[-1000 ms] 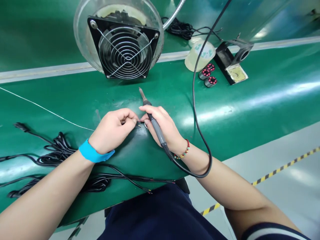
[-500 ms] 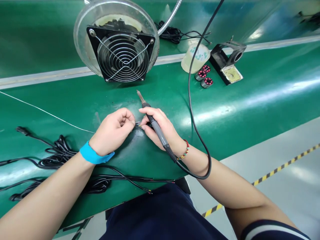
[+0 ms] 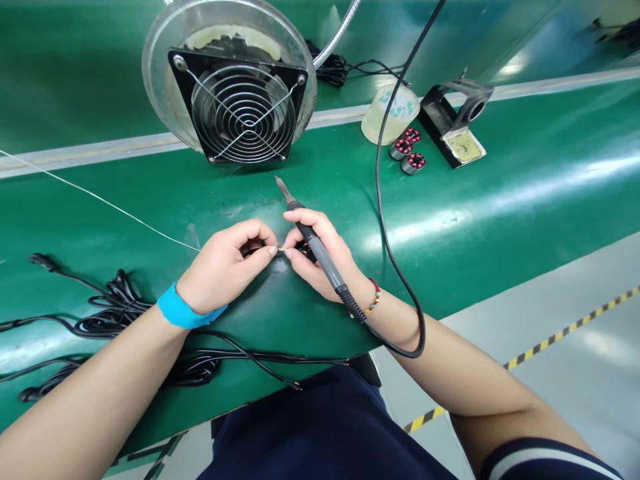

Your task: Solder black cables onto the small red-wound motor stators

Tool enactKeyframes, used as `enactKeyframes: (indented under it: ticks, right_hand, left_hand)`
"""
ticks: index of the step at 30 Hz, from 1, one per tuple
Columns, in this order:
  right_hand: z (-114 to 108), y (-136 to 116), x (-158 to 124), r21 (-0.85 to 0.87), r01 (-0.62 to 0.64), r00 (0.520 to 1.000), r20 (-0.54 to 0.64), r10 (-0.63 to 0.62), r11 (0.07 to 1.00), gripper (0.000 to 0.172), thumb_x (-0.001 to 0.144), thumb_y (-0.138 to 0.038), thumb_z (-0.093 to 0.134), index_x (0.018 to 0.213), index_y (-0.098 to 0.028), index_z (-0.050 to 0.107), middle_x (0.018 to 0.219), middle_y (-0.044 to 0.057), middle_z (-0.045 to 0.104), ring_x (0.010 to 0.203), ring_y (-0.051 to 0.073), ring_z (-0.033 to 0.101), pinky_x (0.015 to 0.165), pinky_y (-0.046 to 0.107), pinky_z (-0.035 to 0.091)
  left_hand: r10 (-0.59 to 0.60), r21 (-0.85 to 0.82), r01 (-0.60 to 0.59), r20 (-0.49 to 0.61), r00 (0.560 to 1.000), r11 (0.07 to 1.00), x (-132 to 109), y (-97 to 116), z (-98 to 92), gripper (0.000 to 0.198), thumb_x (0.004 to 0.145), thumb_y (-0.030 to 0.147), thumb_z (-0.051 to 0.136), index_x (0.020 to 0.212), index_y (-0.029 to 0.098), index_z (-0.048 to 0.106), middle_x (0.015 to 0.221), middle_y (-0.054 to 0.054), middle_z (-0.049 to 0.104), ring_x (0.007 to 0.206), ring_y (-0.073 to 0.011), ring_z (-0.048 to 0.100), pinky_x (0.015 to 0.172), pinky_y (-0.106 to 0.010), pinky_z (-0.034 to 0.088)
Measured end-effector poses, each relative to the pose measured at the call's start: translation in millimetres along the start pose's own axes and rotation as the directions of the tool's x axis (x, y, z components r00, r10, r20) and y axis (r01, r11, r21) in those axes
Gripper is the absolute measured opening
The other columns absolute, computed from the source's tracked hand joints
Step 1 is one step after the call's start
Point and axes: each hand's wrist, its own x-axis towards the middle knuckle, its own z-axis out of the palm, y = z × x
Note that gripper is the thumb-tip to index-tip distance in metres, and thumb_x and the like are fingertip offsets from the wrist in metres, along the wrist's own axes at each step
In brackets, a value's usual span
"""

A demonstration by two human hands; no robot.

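My left hand (image 3: 227, 263), with a blue wristband (image 3: 183, 310), pinches a thin wire end (image 3: 281, 250) between thumb and forefinger. My right hand (image 3: 325, 257) is closed round a soldering iron (image 3: 320, 257), whose tip (image 3: 281, 187) points up and away over the green bench (image 3: 500, 193). The fingertips of that hand also pinch a small dark part with red on it, right next to the wire end. Both hands rest on the bench, fingertips almost touching. The iron's black cord (image 3: 387, 220) loops from my right wrist up out of view.
A black fan in a clear round housing (image 3: 235, 93) stands behind the hands. At the back right are a tape roll (image 3: 390, 110), two small red-topped coils (image 3: 407, 153) and a black iron stand (image 3: 457, 123). Bundled black cables (image 3: 115, 313) lie at left; a thin solder wire (image 3: 100, 200) crosses the bench.
The hands have shifted slightly; the left thumb and forefinger now hold the wire end out toward the right fingertips. The iron has tilted a little.
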Motion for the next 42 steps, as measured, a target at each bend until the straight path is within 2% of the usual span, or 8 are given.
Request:
enactKeyframes:
  ticks: [7,17,21,28,31,35,38,42]
  right_hand:
    - [0,-1,-1,-0.054,-0.005,1.0,0.028,0.006,0.999,0.04,0.084,-0.011,0.051,0.121,-0.026,0.046,0.09,-0.001,0.064,0.086,0.016,0.061,0.089,0.037,0.048]
    - [-1,0,1,-0.221,0.034,0.998,0.06,-0.021,0.975,0.041,0.084,-0.013,0.051,0.122,-0.026,0.048,0.088,-0.001,0.067,0.097,0.02,0.056,0.094,0.04,0.042]
    - [1,-2,2,-0.227,0.001,1.0,0.03,0.006,0.974,0.035,0.086,-0.015,0.049,0.12,-0.025,0.05,0.088,0.0,0.067,0.094,0.02,0.056,0.093,0.04,0.044]
    - [-6,-4,-2,-0.186,-0.046,0.998,-0.054,0.037,0.981,0.04,0.088,-0.017,0.05,0.126,-0.027,0.048,0.092,0.0,0.069,0.097,0.019,0.062,0.095,0.041,0.049]
    - [-14,-10,-6,-0.197,-0.012,0.994,-0.106,-0.009,0.98,0.033,0.093,-0.024,0.047,0.125,-0.028,0.051,0.096,0.001,0.07,0.092,0.018,0.067,0.092,0.041,0.053]
    - [-23,-17,-11,-0.215,0.092,0.962,-0.234,-0.143,0.972,0.02,0.091,-0.028,0.056,0.11,-0.027,0.06,0.104,0.002,0.07,0.083,0.017,0.069,0.08,0.035,0.058]
    - [-27,-17,-15,-0.168,0.158,0.924,-0.323,-0.206,0.973,0.011,0.089,-0.03,0.059,0.098,-0.026,0.062,0.087,0.0,0.07,0.068,0.013,0.068,0.062,0.028,0.058]
    - [-29,-15,-21,-0.209,0.158,0.936,-0.279,-0.214,0.965,0.016,0.092,-0.039,0.053,0.087,-0.028,0.062,0.071,-0.003,0.067,0.052,0.011,0.062,0.049,0.026,0.052]
  left_hand:
    - [0.025,0.085,-0.024,-0.013,1.0,0.996,1,4,0.0,0.011,0.077,0.022,0.051,0.072,0.019,0.06,0.067,0.003,0.057,0.06,-0.0107,0.046,0.057,-0.023,0.036]
    - [-0.044,0.142,0.054,-0.071,0.996,0.988,3,7,0.8,0.011,0.072,0.02,0.049,0.063,0.02,0.056,0.068,0.001,0.056,0.06,-0.0124,0.048,0.058,-0.025,0.039]
    - [-0.079,0.14,0.09,-0.086,0.993,0.986,3,7,1.8,0.011,0.071,0.019,0.049,0.062,0.021,0.056,0.067,0.001,0.057,0.06,-0.0128,0.049,0.06,-0.026,0.04]
    - [-0.139,0.11,0.147,-0.076,0.987,0.983,4,8,3.2,0.011,0.072,0.019,0.05,0.064,0.02,0.058,0.063,0.002,0.057,0.056,-0.0116,0.046,0.057,-0.025,0.039]
    - [-0.18,0.097,0.186,-0.065,0.981,0.978,4,11,4.5,0.011,0.071,0.019,0.05,0.064,0.02,0.058,0.06,0.003,0.057,0.054,-0.011,0.045,0.054,-0.025,0.036]
    - [-0.235,0.099,0.24,-0.061,0.97,0.966,5,13,6.2,0.01,0.07,0.018,0.051,0.063,0.02,0.059,0.056,0.003,0.055,0.051,-0.0104,0.043,0.051,-0.025,0.034]
    - [-0.268,0.1,0.273,-0.062,0.961,0.957,5,14,6.3,0.01,0.07,0.018,0.052,0.063,0.02,0.059,0.053,0.004,0.052,0.048,-0.0099,0.04,0.049,-0.024,0.033]
    - [-0.283,0.085,0.288,-0.062,0.957,0.954,4,14,6.3,0.01,0.07,0.019,0.053,0.061,0.019,0.058,0.051,0.005,0.049,0.047,-0.0091,0.038,0.048,-0.024,0.033]
